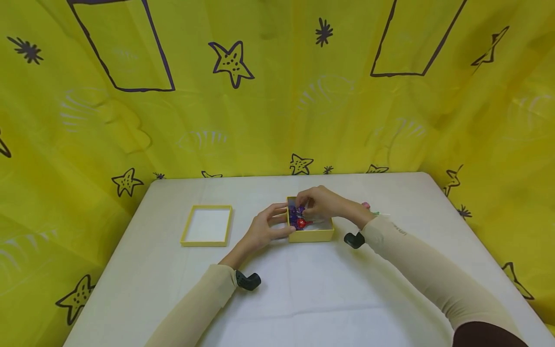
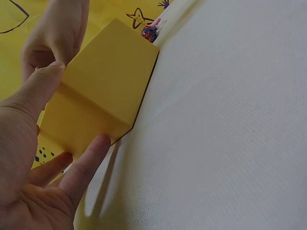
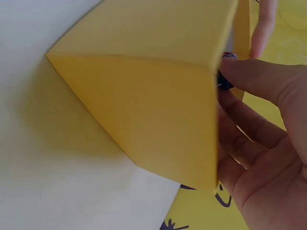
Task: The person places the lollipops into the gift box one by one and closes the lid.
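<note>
In the head view, right of centre, we see a yellow box (image 1: pixel 310 235) of purple and red candies. The right wrist view alone reveals the right hand (image 1: pixel 325 202) pinching a dark-wrapped candy (image 3: pixel 223 82). It bends down over the rim; the left hand (image 1: pixel 265 228), spread wide, touches the left wall. White tabletop (image 1: pixel 260 299) extends below, toward the frame's bottom.

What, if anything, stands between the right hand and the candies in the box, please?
Nothing visible does: the right hand reaches into the open box and pinches a candy there; the lid lies apart to the left.
</note>
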`<state>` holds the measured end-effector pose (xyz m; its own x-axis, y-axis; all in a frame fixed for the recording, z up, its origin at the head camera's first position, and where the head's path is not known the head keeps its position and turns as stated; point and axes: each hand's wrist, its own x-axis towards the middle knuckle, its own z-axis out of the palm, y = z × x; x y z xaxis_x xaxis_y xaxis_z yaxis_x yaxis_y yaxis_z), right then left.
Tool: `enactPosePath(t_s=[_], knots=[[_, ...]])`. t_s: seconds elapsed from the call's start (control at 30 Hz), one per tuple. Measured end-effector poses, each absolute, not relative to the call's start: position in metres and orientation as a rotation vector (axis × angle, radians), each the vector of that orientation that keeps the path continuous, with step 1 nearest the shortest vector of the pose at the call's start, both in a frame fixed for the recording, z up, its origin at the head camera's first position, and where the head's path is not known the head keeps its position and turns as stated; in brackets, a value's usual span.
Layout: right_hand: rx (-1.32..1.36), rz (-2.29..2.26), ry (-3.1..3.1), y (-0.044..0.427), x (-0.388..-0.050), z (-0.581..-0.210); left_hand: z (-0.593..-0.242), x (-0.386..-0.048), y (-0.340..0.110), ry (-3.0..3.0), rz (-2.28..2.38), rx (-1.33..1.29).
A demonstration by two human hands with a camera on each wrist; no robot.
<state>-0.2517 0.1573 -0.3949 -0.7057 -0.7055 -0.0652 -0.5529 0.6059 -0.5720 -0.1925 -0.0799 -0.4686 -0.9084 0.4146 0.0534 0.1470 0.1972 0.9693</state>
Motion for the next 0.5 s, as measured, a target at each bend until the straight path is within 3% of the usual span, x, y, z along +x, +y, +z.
enactPosePath(t_s=[0.5], knots=[[-0.988, -0.695, 2.554, 0.152, -0.252, -0.409, -0.469, -0.192, -0.08, 2.254, 1.783, 0.562]])
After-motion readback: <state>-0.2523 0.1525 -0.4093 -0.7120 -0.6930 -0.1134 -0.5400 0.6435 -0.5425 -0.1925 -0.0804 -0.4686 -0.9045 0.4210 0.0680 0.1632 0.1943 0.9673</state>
